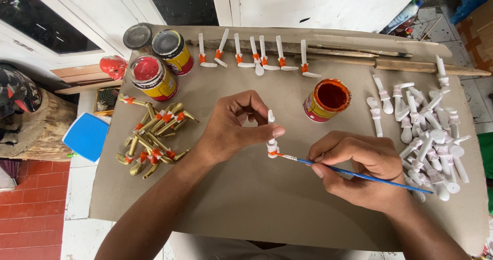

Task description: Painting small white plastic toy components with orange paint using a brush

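Right hand pinches blue brush pencil-style, tip on white peg; left hand pinches peg upright, prob. for access. Orange paint can sits near for dipping.

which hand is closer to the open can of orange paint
Right. The right hand, holding the blue brush, sits just below the orange paint can. The left hand, pinching a white piece in its fingers, lies farther off to the can's left.
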